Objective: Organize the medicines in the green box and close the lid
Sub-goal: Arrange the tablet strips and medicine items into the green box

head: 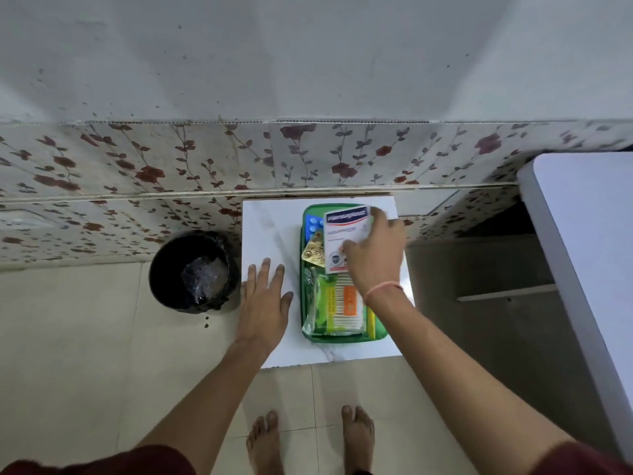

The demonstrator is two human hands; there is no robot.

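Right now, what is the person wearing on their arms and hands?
Both forearms are bare, with dark maroon sleeves showing only near the bottom frame edge. The right hand has a thin pink band around its wrist. The left hand wears nothing: no gloves, rings or watch visible.

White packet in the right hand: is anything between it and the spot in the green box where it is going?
Yes. The white packet, held by the right hand, is over the far half of the green box, where a blue blister pack and a gold strip already lie beneath it.
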